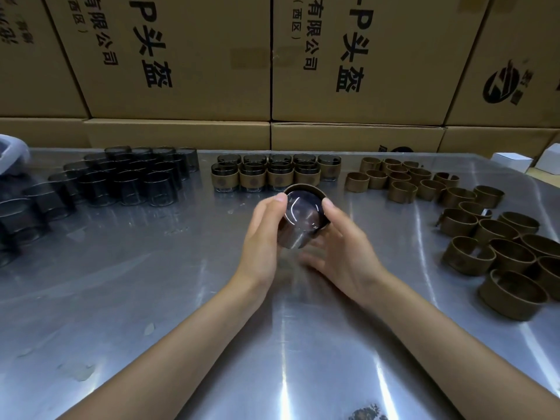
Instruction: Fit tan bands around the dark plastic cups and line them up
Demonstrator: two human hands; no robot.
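Note:
Over the middle of the metal table (151, 283) I hold one dark plastic cup (301, 218), tilted with its base toward me. A tan band (306, 188) sits round its far end. My left hand (263, 234) grips the cup's left side, thumb at the band's rim. My right hand (339, 253) curls round the right side and underneath, thumb on the band's edge. Behind them, several banded cups (266, 175) stand in rows. Bare dark cups (127, 180) crowd the left. Loose tan bands (485, 234) lie scattered on the right.
Stacked cardboard boxes (181, 71) wall off the back of the table. Small white boxes (512, 161) sit at the far right corner. A grey object (12, 156) pokes in at the left edge.

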